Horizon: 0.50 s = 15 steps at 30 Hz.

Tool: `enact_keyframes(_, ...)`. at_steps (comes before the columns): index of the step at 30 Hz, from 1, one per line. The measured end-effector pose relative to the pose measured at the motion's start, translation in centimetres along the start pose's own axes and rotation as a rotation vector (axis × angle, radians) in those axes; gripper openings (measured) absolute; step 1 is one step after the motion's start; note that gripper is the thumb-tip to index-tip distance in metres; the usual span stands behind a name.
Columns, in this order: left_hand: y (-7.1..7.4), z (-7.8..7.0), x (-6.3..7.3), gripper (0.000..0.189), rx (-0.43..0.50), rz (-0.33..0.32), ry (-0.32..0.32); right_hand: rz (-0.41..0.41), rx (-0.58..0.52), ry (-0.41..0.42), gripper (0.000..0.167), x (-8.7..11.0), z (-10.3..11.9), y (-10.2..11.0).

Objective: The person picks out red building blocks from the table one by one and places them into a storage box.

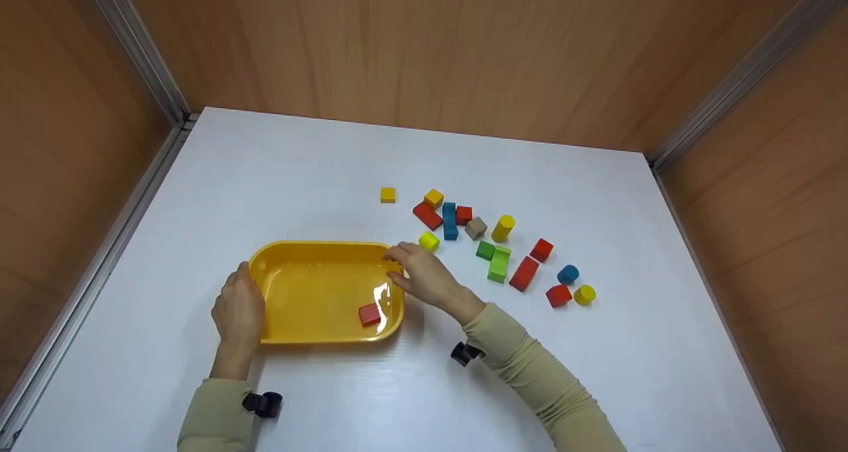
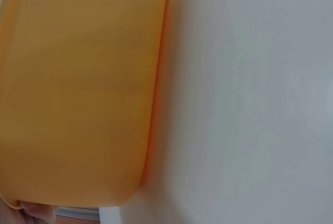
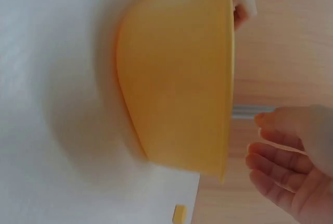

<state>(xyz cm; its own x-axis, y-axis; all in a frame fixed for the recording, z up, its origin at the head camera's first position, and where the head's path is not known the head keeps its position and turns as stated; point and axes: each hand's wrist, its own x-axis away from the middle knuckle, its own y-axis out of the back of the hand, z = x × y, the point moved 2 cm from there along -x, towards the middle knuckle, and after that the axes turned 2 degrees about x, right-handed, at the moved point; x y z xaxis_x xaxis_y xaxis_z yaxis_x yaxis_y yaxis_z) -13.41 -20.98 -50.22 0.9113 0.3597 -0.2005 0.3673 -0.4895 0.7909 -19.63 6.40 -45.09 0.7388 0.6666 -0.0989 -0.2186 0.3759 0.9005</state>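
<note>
A yellow plastic tray point(image 1: 311, 293) with rounded corners stands on the white table. Inside it, near the right end, lies a red block point(image 1: 369, 315). My left hand point(image 1: 238, 306) grips the tray's left rim; a few of its fingers show at the bottom corner of the left wrist view. Over the tray's right end is my right hand point(image 1: 424, 276), its fingers loosely bent and holding nothing. The right wrist view shows those fingers point(image 3: 281, 166) apart from the tray's rim.
Right of the tray several wooden blocks lie scattered, among them a yellow cylinder point(image 1: 503, 228), a green block point(image 1: 499, 264), a long red block point(image 1: 524, 274) and a blue cylinder point(image 1: 568, 274). Wooden panels point(image 1: 424, 54) enclose the table behind and at both sides.
</note>
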Motion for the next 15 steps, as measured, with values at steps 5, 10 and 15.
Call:
enact_keyframes(5, -0.1, 0.0, 0.0, 0.029, -0.006, -0.007, 0.002, -0.114, 0.045, -0.038, 0.024, -0.4, -2.2, 1.6)
enact_keyframes(10, 0.0, 0.0, 0.1, 0.028, -0.002, -0.014, -0.001, -0.157, 0.118, -0.114, 0.025, -0.8, -4.3, 2.7)
enact_keyframes(15, 0.0, 0.1, 0.0, 0.028, 0.006, -0.016, -0.006, -0.160, 0.190, -0.206, 0.029, -1.3, -5.8, 3.6)
